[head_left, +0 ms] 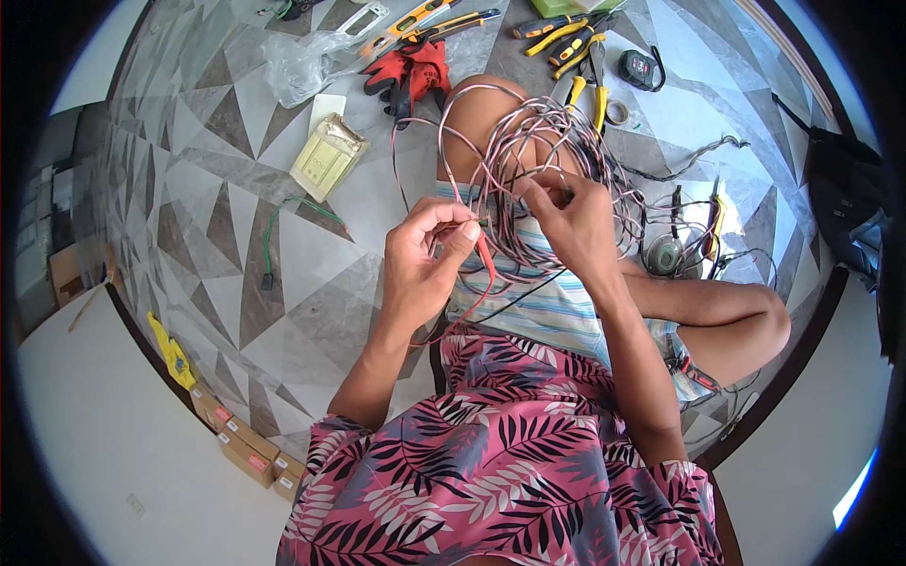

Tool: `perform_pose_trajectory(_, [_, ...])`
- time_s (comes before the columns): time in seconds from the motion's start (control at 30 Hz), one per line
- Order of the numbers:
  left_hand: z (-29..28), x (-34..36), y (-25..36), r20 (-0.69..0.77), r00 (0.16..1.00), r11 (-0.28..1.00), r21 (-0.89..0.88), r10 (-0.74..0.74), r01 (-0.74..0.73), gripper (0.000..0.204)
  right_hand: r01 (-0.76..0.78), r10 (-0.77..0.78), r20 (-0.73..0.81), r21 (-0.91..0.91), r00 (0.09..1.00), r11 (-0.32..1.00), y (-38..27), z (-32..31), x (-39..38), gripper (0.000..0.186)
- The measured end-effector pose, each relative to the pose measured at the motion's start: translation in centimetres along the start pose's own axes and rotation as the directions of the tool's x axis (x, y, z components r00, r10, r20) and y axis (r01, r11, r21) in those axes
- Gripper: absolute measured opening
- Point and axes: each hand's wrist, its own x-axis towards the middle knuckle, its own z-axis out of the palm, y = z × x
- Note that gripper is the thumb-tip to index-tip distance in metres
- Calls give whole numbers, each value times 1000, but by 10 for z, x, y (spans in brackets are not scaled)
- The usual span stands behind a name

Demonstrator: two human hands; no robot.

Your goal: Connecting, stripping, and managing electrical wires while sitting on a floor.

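Note:
A large loose coil of black and pinkish cable (506,262) lies over my lap and knee. My left hand (432,247) is closed at the coil's left side, thumb and index finger pinching a pinkish cable end at a red probe-like lead (484,247), whose thin red wire hangs down. My right hand (567,219) is closed on strands in the middle of the coil, its fingertips partly hidden among the loops. The exact join between cable and red lead is too small to make out.
Around me lie red-black gloves (423,75), yellow-handled pliers (596,102), a tape measure (638,69), a plastic bag (297,66), a pale green package (326,160), a green wire (274,222) and a round device (665,255). Cardboard boxes (243,451) line the left wall; a black bag (835,179) sits right.

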Motion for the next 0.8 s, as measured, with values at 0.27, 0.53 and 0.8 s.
perform_pose_trajectory(0.27, [15,-5,-1,-40,981,897,-413,-190,156,18,-348,219,286,557,933,754,-1,-6,-19,13])
perform_pose_trajectory(0.53, [40,-4,-7,39,999,925,-379,-9,23,17,-344,184,328,542,927,767,8,-5,-19,18])
perform_pose_trajectory(0.8, [50,6,-39,-13,1000,993,-115,-27,25,17,-132,29,290,344,957,929,30,-32,-12,22])
